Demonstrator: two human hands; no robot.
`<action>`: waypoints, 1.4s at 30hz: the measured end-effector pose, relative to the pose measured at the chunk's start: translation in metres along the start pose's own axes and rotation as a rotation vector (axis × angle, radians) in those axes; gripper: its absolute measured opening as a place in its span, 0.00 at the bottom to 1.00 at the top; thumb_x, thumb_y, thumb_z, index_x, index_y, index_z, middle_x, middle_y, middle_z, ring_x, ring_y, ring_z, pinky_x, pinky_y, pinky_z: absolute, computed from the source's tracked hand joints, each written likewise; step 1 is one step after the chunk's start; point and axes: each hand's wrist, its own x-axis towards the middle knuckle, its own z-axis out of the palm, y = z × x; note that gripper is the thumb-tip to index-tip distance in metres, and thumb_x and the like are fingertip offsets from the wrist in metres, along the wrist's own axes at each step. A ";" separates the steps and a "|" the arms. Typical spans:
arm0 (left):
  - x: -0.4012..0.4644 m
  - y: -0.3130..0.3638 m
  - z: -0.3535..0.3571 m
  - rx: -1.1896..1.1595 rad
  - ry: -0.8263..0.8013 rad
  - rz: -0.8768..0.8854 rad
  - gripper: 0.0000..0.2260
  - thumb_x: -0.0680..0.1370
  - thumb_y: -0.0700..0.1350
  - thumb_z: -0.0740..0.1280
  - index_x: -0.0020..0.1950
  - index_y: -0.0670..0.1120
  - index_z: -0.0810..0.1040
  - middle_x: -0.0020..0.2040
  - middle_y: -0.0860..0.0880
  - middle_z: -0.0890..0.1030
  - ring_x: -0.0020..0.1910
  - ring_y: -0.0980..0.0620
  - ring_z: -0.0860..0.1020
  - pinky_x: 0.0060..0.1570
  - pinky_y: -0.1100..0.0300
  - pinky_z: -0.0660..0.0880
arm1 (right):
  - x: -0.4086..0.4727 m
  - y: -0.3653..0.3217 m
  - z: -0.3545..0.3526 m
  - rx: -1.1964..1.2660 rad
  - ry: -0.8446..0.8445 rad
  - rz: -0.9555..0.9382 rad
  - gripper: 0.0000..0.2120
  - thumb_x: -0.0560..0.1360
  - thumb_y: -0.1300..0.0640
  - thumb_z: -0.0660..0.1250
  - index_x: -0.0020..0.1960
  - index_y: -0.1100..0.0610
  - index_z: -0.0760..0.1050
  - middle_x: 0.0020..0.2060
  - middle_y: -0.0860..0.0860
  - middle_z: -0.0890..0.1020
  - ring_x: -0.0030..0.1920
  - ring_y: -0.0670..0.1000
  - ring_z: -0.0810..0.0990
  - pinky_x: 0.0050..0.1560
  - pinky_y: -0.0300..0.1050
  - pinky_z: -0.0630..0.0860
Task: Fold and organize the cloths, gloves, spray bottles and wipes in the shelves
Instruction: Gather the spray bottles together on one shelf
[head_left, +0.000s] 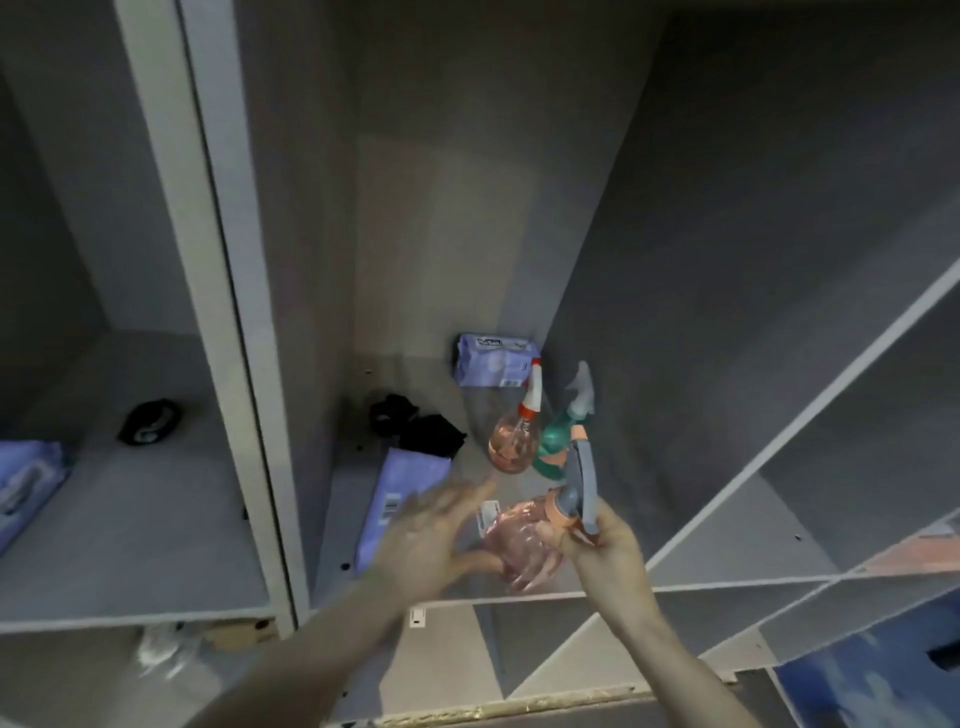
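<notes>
Three spray bottles on middle shelf | right hand (602, 545) grips pink bottle (524, 545) by its trigger neck at 6 o'clock — left hand (431, 525) fingers spread, steadying it | risk: nudging upright bottles (511, 441) at 12 — toppling.

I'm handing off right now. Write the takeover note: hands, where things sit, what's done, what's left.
Right hand grips the sprayer head of the pink spray bottle; left hand is open beside its body.
Middle shelf: red-capped pink bottle and teal bottle stand at the back right, wipes pack behind them, black cloths unfolded, a second wipes pack lying in front.
Left: set the held bottle down, fold cloths, tidy wipes.
</notes>
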 end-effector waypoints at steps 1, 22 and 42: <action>0.008 -0.011 0.003 0.110 0.069 -0.043 0.43 0.68 0.77 0.46 0.77 0.56 0.49 0.74 0.51 0.67 0.74 0.47 0.65 0.68 0.45 0.65 | 0.012 0.005 -0.002 -0.017 -0.007 0.006 0.11 0.71 0.68 0.72 0.45 0.54 0.78 0.31 0.44 0.83 0.32 0.39 0.81 0.37 0.29 0.75; 0.152 -0.095 -0.002 0.163 -0.309 -0.456 0.22 0.79 0.64 0.53 0.72 0.63 0.64 0.79 0.42 0.47 0.77 0.39 0.43 0.73 0.40 0.45 | 0.116 0.068 0.047 -0.136 -0.062 0.068 0.12 0.73 0.67 0.69 0.44 0.50 0.79 0.36 0.47 0.83 0.42 0.53 0.83 0.45 0.45 0.79; 0.145 -0.115 -0.005 0.217 -0.329 -0.730 0.19 0.83 0.47 0.49 0.72 0.46 0.66 0.72 0.43 0.65 0.72 0.43 0.62 0.71 0.46 0.57 | 0.153 0.071 0.063 -0.230 -0.174 0.107 0.11 0.71 0.62 0.68 0.46 0.46 0.76 0.42 0.50 0.83 0.46 0.57 0.82 0.51 0.54 0.80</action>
